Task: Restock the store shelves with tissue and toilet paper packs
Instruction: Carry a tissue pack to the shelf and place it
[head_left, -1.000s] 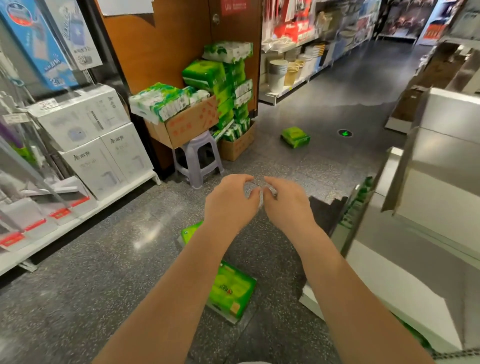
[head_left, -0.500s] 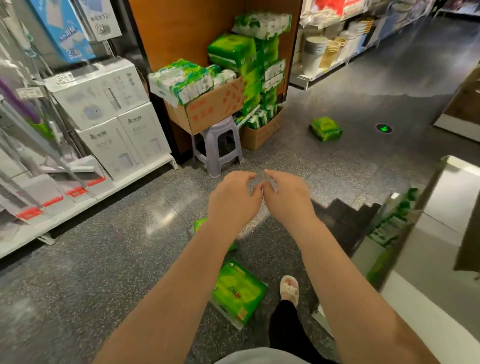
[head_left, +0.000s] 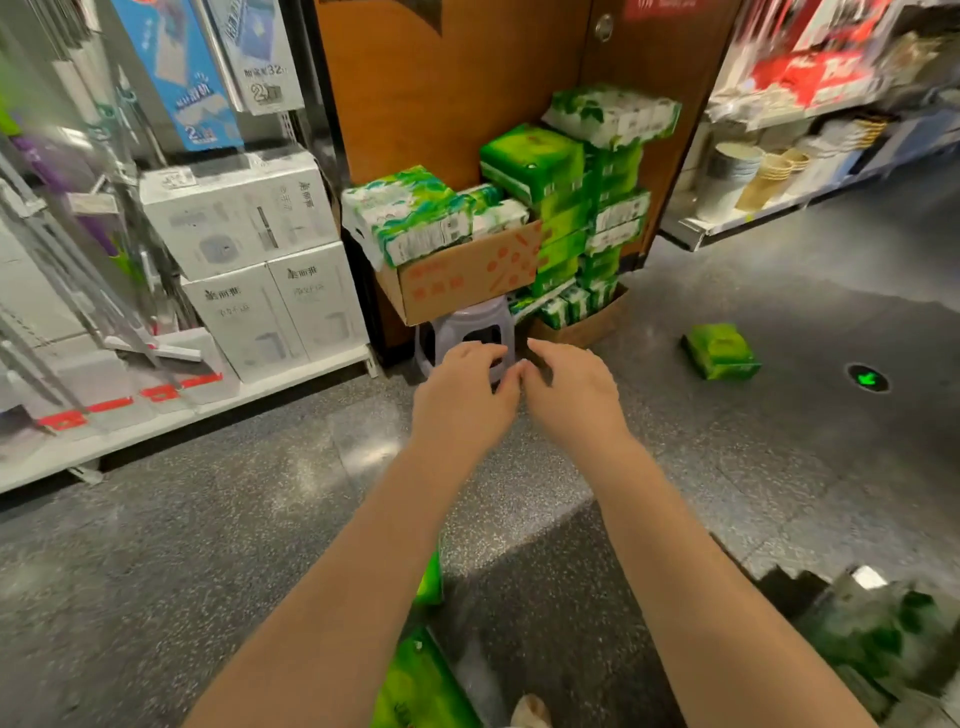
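- tissue packs (head_left: 415, 223) heaped in cardboard box (head_left: 462, 278) atop stool (head_left: 467, 330), against wooden panel (head_left: 441, 98); more lying on floor (head_left: 182, 545).
- left hand (head_left: 462, 405), right hand (head_left: 574, 400): outstretched side by side, fingers loosely curled, holding nothing, thumbs nearly touching.

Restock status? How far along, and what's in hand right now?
Early, and nothing visible looks shelved yet. Left hand and right hand are empty, reaching toward the cardboard box of tissue packs on the stool. Left: the stacked green packs by the door and a loose pack on the floor.
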